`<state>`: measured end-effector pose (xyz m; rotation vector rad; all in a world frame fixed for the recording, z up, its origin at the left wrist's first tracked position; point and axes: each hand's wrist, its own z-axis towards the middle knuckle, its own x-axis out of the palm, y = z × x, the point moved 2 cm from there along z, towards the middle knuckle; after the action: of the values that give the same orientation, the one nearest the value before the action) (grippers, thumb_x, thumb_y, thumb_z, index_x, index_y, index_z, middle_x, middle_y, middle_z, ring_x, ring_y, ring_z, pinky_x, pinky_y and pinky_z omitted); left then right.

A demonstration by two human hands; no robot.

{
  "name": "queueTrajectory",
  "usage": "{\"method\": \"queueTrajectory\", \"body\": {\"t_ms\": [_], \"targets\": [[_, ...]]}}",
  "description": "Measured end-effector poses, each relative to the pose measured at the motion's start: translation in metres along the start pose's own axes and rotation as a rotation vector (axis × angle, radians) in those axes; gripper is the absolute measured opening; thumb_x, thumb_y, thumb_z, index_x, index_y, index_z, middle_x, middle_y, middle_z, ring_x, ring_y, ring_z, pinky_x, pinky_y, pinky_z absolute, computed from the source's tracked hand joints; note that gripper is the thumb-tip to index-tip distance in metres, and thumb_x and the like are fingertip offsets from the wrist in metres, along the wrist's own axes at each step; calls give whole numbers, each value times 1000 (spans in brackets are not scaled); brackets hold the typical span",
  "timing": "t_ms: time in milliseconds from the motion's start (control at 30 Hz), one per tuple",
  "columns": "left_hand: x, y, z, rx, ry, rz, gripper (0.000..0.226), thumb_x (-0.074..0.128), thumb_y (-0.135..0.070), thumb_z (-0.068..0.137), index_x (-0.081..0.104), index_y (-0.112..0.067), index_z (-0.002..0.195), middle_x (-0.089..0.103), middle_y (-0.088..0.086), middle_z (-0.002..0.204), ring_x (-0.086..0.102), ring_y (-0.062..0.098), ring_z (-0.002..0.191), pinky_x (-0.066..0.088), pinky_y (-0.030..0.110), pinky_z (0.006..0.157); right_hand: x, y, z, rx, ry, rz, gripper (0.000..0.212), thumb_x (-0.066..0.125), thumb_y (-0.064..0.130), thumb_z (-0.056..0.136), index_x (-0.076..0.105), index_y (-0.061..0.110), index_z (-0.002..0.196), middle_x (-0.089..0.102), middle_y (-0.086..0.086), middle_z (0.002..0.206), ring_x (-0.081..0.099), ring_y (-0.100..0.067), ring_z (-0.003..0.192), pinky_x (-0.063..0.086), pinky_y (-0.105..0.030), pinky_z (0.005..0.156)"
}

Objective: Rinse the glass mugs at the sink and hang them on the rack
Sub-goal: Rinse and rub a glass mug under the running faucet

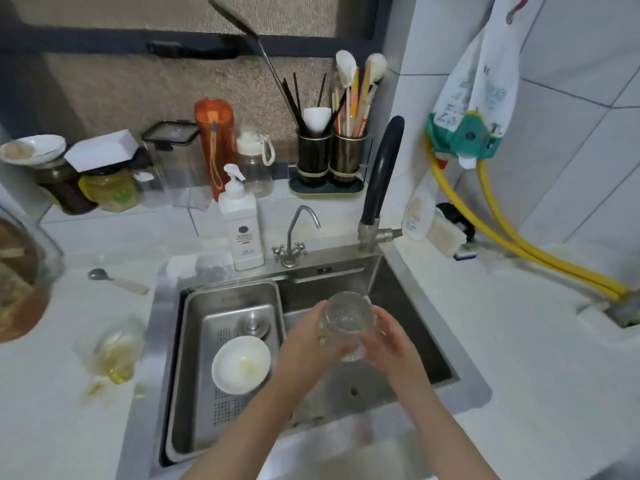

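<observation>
Holding a clear textured glass mug over the right basin of the stainless steel sink, both hands wrapped round it: left hand cupping its left side with fingers curled under, right hand gripping its right side, fingers curled across the near wall. Mug tilted, mouth facing up and away, well below the spouts. Whether water runs cannot be told.

Left of the hands, inside the sink: a perforated steel drain tray filling the left half, carrying a shallow white ceramic bowl with a yellowish smear, and just beyond the bowl a round steel plug.

Left on the white countertop: a blurred clear glass mug with yellow liquid near the sink's left edge, yellow spots beside it; farther back a small metal spoon with a pale handle; at the far left edge a large round glass jar with brown contents, only partly in view.

Along the sink's far rim: a white pump bottle of detergent, a small curved chrome tap just right of it, then a tall black-necked faucet at the right corner.

Farther still, against the wall: brown and yellow food jars, a clear lidded container, a tall orange bottle, a clear plastic bottle with white cap, and twin black utensil holders packed with chopsticks and spoons. Right of these, yellow hoses running along the tiled wall from a green fitting.
</observation>
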<state>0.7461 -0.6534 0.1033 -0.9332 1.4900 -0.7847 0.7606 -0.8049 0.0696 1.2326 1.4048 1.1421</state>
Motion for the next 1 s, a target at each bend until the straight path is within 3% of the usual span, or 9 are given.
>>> {"method": "queueTrajectory", "body": {"t_ms": [133, 200, 333, 500, 633, 767, 833, 900, 1000], "targets": [[8, 1, 38, 31, -35, 52, 53, 65, -68, 59, 50, -53, 107, 61, -25, 109, 57, -5, 101, 50, 30, 88, -3, -1, 25, 65, -60, 94, 42, 63, 19, 90, 54, 26, 130, 63, 6, 122, 62, -9, 107, 57, -25, 85], [13, 2, 55, 70, -41, 59, 62, 64, -77, 63, 48, -51, 118, 60, -24, 117, 56, -3, 109, 50, 35, 91, -6, -2, 36, 76, -65, 80, 48, 64, 26, 88, 51, 28, 134, 60, 5, 129, 60, -11, 114, 53, -35, 96], [16, 4, 81, 54, -61, 40, 65, 70, -69, 65, 48, -51, 123, 59, -24, 120, 55, -1, 113, 50, 37, 94, -17, 5, 61, 57, -78, 27, 55, 70, 52, 78, 55, 37, 129, 60, 11, 129, 56, -10, 121, 45, -44, 105], [19, 3, 110, 21, -120, 11, 65, 74, -60, 64, 50, -47, 123, 58, -23, 122, 53, -1, 115, 47, 36, 98, -37, 8, 111, 40, -85, -52, 44, 62, 59, 80, 63, 36, 117, 65, 9, 123, 59, -11, 117, 45, -44, 105], [26, 0, 126, -6, -135, -5, 68, 76, -60, 62, 49, -49, 123, 60, -26, 120, 55, -4, 112, 47, 32, 98, -62, 6, 170, 23, -200, -217, 30, 60, 33, 92, 63, 20, 119, 65, -2, 120, 61, -20, 112, 47, -47, 102], [33, -8, 138, -33, -157, -21, 78, 68, -72, 52, 45, -55, 125, 60, -29, 118, 55, -7, 110, 48, 30, 96, -82, 17, 225, 44, -290, -414, 48, 58, 30, 94, 48, 7, 135, 55, -10, 134, 56, -27, 119, 40, -29, 96], [36, -14, 142, -35, -165, -19, 69, 67, -72, 52, 44, -65, 117, 60, -38, 109, 55, -14, 103, 48, 21, 87, -87, 19, 247, 68, -288, -431, 55, 57, 28, 94, 38, 6, 141, 50, -11, 139, 53, -27, 121, 39, -29, 95], [37, -18, 146, -49, -189, -33, 62, 75, -63, 55, 41, -74, 105, 57, -44, 99, 53, -18, 98, 41, 10, 80, -91, 18, 265, 66, -256, -450, 51, 55, 23, 95, 38, 6, 140, 54, -12, 131, 55, -25, 113, 39, -27, 89], [39, -20, 149, -67, -228, -25, 66, 77, -63, 53, 36, -78, 103, 52, -45, 102, 49, -19, 98, 41, 12, 83, -94, 13, 288, 53, -225, -535, 38, 50, 17, 98, 46, 2, 132, 57, -18, 127, 53, -32, 117, 37, -28, 92]]}}
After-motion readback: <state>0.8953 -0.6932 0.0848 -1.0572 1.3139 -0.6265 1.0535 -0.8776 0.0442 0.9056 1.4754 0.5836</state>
